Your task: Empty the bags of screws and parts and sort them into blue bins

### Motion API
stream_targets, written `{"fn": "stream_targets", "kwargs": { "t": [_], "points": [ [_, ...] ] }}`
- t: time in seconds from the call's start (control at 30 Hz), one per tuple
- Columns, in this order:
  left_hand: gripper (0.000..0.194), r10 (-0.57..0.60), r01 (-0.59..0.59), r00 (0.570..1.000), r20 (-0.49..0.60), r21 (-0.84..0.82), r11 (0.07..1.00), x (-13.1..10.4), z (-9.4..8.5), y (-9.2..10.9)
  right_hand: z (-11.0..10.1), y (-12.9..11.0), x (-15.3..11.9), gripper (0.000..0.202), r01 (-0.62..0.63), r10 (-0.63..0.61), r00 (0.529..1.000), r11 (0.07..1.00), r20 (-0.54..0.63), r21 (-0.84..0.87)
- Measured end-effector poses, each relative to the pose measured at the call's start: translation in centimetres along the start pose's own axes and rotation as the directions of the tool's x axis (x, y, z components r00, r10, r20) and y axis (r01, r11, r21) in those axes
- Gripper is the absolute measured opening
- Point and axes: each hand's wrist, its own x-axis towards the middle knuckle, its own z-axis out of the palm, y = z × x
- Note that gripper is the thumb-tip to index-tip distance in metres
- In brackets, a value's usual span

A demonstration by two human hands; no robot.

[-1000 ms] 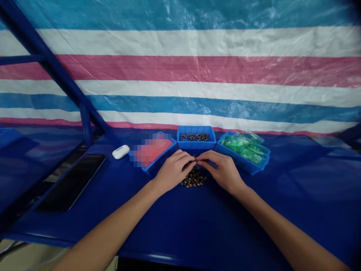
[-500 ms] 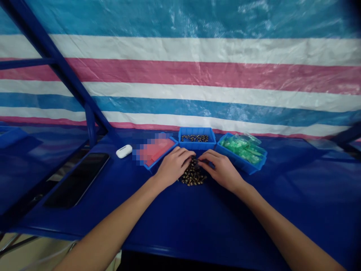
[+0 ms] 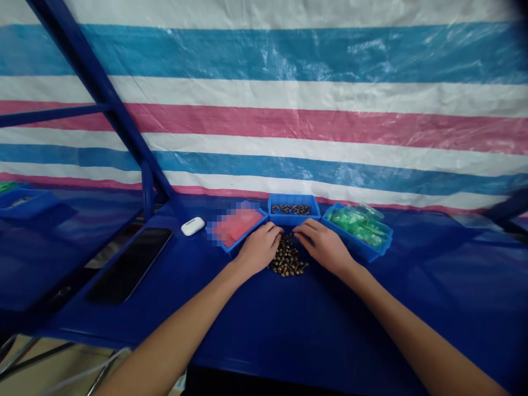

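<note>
A pile of small brass-and-dark metal pieces (image 3: 289, 259) lies on the blue table (image 3: 264, 319). My left hand (image 3: 260, 246) rests at the pile's upper left edge, fingers curled together; whatever its fingertips hold is too small to make out. At the upper right edge of the pile is my right hand (image 3: 320, 242), thumb and fingers bent close together, their contents also unclear. Just beyond the hands stands a blue bin (image 3: 293, 219) with similar small pieces inside.
A blue bin with red contents (image 3: 237, 224) stands left, partly pixelated. Green packets (image 3: 358, 224) fill a bin on the right. A white case (image 3: 192, 226) and a black phone (image 3: 130, 265) lie left. Behind hangs a striped sheet (image 3: 289, 121), beside a blue frame bar (image 3: 111, 99).
The view has tilted up and shifted, so the table things appear lower and further right. My hands have moved slightly apart at the top of the pile.
</note>
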Motion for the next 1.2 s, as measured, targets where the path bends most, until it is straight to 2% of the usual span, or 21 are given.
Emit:
{"fn": "stream_targets", "kwargs": {
  "t": [0.1,0.37,0.57,0.67,0.73,0.83,0.9,0.97,1.03,1.1,1.2],
  "points": [
    [0.026,-0.009,0.009,1.0,0.001,0.002,1.0,0.0,0.2,0.0,0.2,0.2,-0.8,0.022,0.084,-0.09,0.988,0.995,0.126,0.051],
    [0.025,-0.027,0.026,1.0,-0.006,-0.032,0.999,0.0,0.2,0.1,0.2,1.1,-0.8,0.025,0.159,-0.17,0.967,0.984,0.189,0.074],
    [0.025,-0.025,0.024,1.0,-0.018,-0.042,0.999,0.0,0.3,0.1,0.4,0.6,-0.8,0.019,0.116,-0.132,0.972,0.989,0.193,0.093],
    [0.025,-0.027,0.025,0.999,-0.035,-0.066,0.998,0.1,0.1,0.2,0.4,0.8,-0.9,0.013,0.055,-0.085,0.985,0.98,0.149,0.191],
    [0.024,-0.031,0.026,0.998,-0.057,-0.09,0.996,0.2,0.0,0.4,0.4,0.8,-0.9,0.009,-0.025,-0.006,0.995,0.954,0.104,0.3],
    [0.023,-0.043,0.026,0.993,-0.114,-0.147,0.989,0.2,-0.3,0.7,0.3,0.5,-0.9,0.008,-0.186,0.167,0.982,0.827,0.085,0.531],
    [0.021,-0.057,0.029,0.988,-0.146,-0.186,0.982,0.3,-0.5,0.8,0.2,0.2,-0.9,0.01,-0.262,0.258,0.959,0.662,0.115,0.702],
    [0.02,-0.064,0.03,0.985,-0.16,-0.206,0.978,0.3,-0.6,0.9,0.0,-0.2,-0.8,0.01,-0.291,0.298,0.941,0.479,0.158,0.828],
    [0.018,-0.052,0.016,0.985,-0.163,-0.215,0.976,0.3,-0.7,1.2,-0.2,-0.4,-0.8,0.011,-0.294,0.291,0.936,0.327,0.201,0.898],
    [0.016,-0.028,-0.013,0.986,-0.163,-0.243,0.97,0.2,-0.7,1.5,-0.2,-0.6,-0.8,0.013,-0.311,0.241,0.936,0.216,0.258,0.926],
    [0.016,-0.025,-0.023,0.99,-0.141,-0.328,0.945,0.1,-0.8,2.1,-0.3,-0.8,-1.0,0.018,-0.373,0.198,0.917,0.122,0.346,0.92]
  ]
}}
